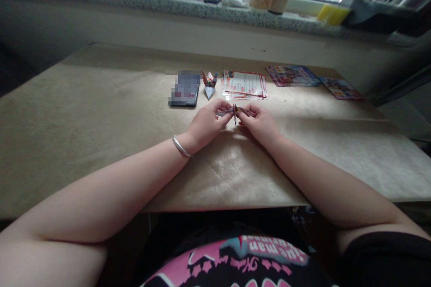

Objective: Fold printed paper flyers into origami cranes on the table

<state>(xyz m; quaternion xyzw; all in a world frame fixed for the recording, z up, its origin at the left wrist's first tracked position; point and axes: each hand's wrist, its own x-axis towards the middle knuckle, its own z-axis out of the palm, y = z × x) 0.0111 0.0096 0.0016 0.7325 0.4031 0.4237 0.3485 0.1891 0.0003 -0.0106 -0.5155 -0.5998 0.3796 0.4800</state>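
Observation:
My left hand (206, 122) and my right hand (259, 122) meet over the middle of the brown paper-covered table (84, 112). Both pinch a small folded piece of printed paper (235, 112) between thumb and fingers, one hand at each side of it. A silver bangle (181, 147) circles my left wrist. Just beyond the hands lies a finished folded paper figure (209, 85) with a pointed tip toward me.
A dark phone (184, 89) lies flat left of the folded figure. A stack of printed leaflets (244, 84) sits behind my hands, and more colourful sheets (292, 75) lie to the right. The stone windowsill (188, 4) behind holds cups, a box and other items.

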